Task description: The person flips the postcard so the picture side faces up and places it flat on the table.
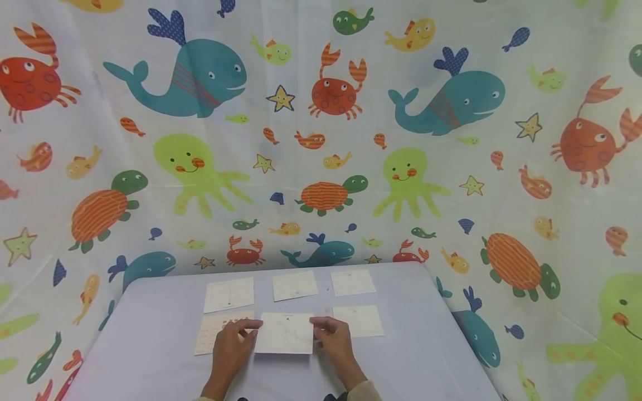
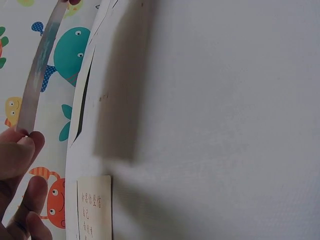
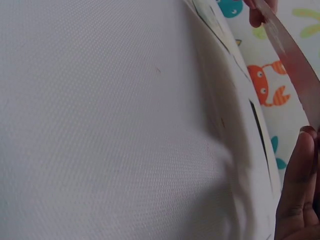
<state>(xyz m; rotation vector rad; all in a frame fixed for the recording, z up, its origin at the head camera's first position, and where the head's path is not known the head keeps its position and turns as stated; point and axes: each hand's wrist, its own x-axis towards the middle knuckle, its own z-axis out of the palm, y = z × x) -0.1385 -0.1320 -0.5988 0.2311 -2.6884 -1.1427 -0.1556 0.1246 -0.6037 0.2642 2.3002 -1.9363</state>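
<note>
Both hands hold one pale card (image 1: 285, 333) by its two short sides. My left hand (image 1: 233, 348) pinches the left edge between thumb and fingers, and my right hand (image 1: 335, 346) pinches the right edge. Seen edge-on in the left wrist view, the card (image 2: 40, 75) is raised off the table and throws a shadow on it. Faint markings run along its upper part. Just behind the left hand lies a card with rows of small red writing (image 1: 205, 334), partly covered by that hand. To the right of the right hand rests another pale card (image 1: 358, 321).
Along the back of the white table (image 1: 150, 334) lie three more pale cards: one at left (image 1: 229, 294), one in the middle (image 1: 295, 285) and one at right (image 1: 353, 282). A curtain (image 1: 281, 122) printed with sea animals hangs behind and around the table.
</note>
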